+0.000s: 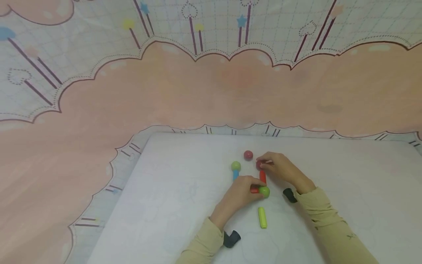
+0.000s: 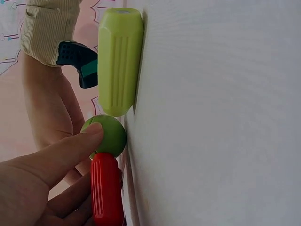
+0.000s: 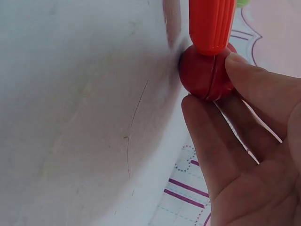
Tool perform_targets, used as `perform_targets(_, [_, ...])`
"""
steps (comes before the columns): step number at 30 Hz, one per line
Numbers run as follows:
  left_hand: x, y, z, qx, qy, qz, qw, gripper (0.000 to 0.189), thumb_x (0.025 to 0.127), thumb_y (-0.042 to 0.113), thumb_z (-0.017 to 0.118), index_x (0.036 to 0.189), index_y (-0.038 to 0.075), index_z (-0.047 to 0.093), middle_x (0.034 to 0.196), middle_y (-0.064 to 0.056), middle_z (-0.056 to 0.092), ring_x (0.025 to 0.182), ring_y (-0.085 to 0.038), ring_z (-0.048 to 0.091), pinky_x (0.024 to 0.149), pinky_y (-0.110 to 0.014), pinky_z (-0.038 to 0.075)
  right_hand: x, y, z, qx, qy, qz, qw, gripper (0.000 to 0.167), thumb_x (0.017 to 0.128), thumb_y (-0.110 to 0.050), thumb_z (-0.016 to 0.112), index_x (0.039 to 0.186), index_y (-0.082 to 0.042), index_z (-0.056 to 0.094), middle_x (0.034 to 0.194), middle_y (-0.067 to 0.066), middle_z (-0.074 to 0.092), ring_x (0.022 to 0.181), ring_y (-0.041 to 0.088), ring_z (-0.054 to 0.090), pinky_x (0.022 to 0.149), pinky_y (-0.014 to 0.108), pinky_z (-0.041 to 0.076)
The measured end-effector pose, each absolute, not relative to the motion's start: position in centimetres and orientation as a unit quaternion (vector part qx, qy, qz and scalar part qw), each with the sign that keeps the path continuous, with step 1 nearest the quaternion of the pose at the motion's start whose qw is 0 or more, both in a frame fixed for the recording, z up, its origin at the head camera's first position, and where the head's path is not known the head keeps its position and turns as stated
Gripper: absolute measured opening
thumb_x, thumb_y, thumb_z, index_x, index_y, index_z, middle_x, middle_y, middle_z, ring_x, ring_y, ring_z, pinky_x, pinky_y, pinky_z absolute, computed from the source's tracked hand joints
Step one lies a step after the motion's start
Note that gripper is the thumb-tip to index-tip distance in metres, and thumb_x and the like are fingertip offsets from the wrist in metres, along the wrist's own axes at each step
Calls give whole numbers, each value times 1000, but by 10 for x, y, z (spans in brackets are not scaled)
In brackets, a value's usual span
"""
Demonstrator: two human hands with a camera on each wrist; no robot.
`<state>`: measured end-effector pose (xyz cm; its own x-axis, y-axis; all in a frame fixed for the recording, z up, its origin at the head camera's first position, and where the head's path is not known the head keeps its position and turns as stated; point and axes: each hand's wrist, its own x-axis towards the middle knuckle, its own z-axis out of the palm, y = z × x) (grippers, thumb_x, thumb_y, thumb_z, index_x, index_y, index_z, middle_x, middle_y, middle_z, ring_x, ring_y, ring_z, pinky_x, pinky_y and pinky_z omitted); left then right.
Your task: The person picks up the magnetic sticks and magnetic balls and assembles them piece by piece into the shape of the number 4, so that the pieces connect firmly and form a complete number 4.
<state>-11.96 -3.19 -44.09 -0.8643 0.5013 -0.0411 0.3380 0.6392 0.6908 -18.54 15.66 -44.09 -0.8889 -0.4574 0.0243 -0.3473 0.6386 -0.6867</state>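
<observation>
My left hand [image 1: 242, 192] pinches a green ball [image 2: 112, 136], its thumb lying on the ball in the left wrist view. A red rod [image 2: 106, 190] joins that ball and runs along under the hand. Farther back, my right hand [image 1: 283, 169] holds a dark red ball [image 3: 204, 73] between thumb and fingers. From this ball an orange-red rod [image 1: 262, 176] points towards the green ball; whether its near end is seated there I cannot tell. Left of it, a second green ball [image 1: 236, 166] sits on a blue rod [image 1: 235, 175], partly behind the left hand.
A loose red ball [image 1: 248, 155] lies at the back, close to the right fingertips. Nearer the front lies a yellow-green rod [image 1: 262, 217]. The white tabletop [image 1: 165, 205] meets a patterned cloth [image 1: 197, 95] behind. Dark wrist straps show by both sleeves.
</observation>
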Motion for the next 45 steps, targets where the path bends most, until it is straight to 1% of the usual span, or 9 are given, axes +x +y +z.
perform_targets(7, [-119,-32,-442,232,900,353,110,30,84,17,80,113,15,75,104,6,73,86,-4,57,86,-15,48,-184,155,-442,-215,905,-359,83,28,93,-6,67,120,0,68,110,11,71,109,31,65,97,50,52])
perform_targets(18, [-119,-31,-442,227,900,355,115,31,84,17,80,114,15,75,106,6,73,89,-5,57,87,-15,48,-182,153,-442,-226,900,-363,83,26,93,-5,67,118,0,69,109,10,72,107,30,66,97,49,52])
perform_targets(25, [-120,-31,-442,232,900,351,117,31,84,18,80,115,17,75,106,9,73,88,-2,56,87,-14,48,-182,152,-443,-232,896,-371,78,26,93,-4,67,118,1,69,109,10,72,107,29,66,97,48,53])
perform_targets(37, [-122,-32,-444,237,899,349,116,31,84,18,80,115,17,75,106,8,73,86,-1,56,85,-14,48,-182,152,-447,-244,894,-372,62,26,92,-3,67,117,2,68,109,11,72,106,29,67,96,47,53])
perform_targets(42, [-122,-33,-445,239,897,352,117,31,83,19,80,114,16,75,105,8,73,85,-1,56,84,-14,48,-180,152,-447,-250,896,-362,52,26,93,-3,67,118,1,68,112,13,70,105,29,66,95,48,53])
perform_targets(45, [-123,-33,-445,239,897,354,117,32,83,20,80,115,15,75,106,7,73,85,-2,55,84,-14,47,-179,151,-445,-248,900,-355,45,28,93,-5,67,120,0,67,117,14,69,108,30,64,96,49,52])
